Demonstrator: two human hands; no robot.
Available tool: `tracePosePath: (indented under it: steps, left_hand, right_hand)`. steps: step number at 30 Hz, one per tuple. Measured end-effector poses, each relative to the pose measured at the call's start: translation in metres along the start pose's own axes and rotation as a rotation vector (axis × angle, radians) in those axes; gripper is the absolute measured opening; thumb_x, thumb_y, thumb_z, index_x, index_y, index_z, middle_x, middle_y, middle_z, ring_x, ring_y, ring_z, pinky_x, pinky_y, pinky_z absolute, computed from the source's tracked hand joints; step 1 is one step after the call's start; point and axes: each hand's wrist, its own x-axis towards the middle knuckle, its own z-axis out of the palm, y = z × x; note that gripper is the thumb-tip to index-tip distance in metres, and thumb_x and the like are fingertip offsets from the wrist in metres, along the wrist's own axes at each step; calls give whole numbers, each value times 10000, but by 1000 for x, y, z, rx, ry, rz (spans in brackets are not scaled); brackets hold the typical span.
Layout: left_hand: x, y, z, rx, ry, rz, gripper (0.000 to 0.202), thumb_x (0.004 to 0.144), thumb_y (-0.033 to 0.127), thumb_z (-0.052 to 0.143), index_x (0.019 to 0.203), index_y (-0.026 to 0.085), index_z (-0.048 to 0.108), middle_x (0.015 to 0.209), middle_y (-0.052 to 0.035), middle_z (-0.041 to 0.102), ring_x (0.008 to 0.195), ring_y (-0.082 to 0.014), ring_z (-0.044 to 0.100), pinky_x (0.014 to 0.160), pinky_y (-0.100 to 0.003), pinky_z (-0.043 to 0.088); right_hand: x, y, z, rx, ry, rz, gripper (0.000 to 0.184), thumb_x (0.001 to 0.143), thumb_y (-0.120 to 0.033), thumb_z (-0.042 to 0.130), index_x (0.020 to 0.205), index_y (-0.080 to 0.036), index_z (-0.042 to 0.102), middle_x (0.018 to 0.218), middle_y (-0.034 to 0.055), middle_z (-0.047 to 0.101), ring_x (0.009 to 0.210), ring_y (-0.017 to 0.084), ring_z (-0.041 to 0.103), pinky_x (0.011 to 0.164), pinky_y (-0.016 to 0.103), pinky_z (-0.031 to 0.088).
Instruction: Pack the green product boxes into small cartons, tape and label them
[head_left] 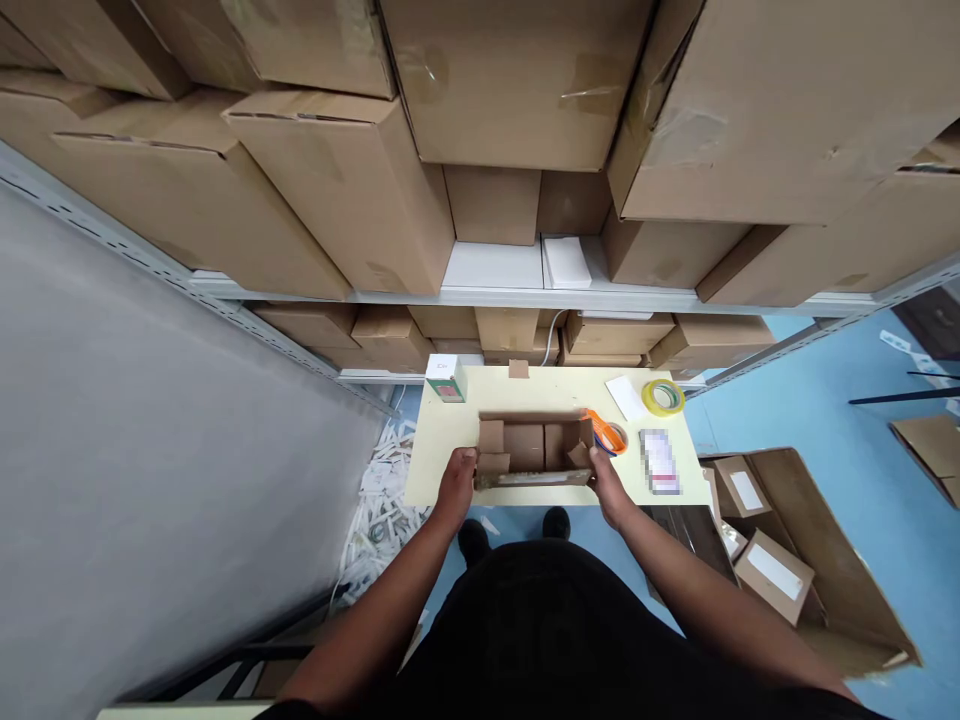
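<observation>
A small open cardboard box (534,447) lies on a pale yellow table (442,440), its flaps spread. My left hand (456,482) grips the box's near left corner with fingers curled on the edge. At the near right corner my right hand (604,482) holds the box the same way. Orange-handled scissors (609,434) lie just right of the box, close to my right hand.
On the table: a green-and-white small box (445,379) at back left, a tape roll (663,397), a white slip (625,397) and a label sheet (660,461). Shelves with large cartons (517,90) rise behind. An open carton with parcels (780,560) sits at floor right; paper strips (379,500) at left.
</observation>
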Motion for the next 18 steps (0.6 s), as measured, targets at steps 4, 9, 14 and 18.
tracePosePath:
  steps: [4, 9, 14, 18]
  left_hand:
    - [-2, -5, 10, -78, 19, -108, 236, 866, 440, 567, 959, 224, 562, 849, -16, 669, 854, -225, 665, 784, -361, 538]
    - [5, -11, 1, -144, -257, 27, 749, 760, 323, 696, 1449, 215, 424, 1462, -147, 563, 1299, -267, 588, 1048, -417, 495]
    - [-3, -13, -7, 182, -286, 165, 1042, 640, 273, 807, 1571, 214, 343, 1625, -159, 354, 1527, -345, 314, 1250, -466, 266]
    - [-10, -3, 18, 281, -106, 143, 1016, 681, 278, 762, 1583, 190, 302, 1598, -175, 367, 1503, -352, 348, 1209, -424, 327]
  right_hand:
    - [-8, 3, 8, -59, 105, -28, 508, 877, -715, 533, 1001, -231, 622, 941, 25, 680, 930, 225, 607, 854, 347, 489]
    - [2, -2, 7, -10, 31, 31, 465, 786, -529, 608, 1144, -232, 614, 1069, 61, 715, 978, 251, 649, 806, 339, 512]
    - [3, -1, 1, -120, -85, 76, 574, 708, -421, 676, 1236, -213, 589, 1159, 93, 729, 1028, 286, 681, 834, 371, 532]
    - [5, 0, 17, -389, 27, 42, 543, 721, -451, 725, 1193, -220, 590, 1089, 102, 738, 984, 304, 700, 822, 384, 528]
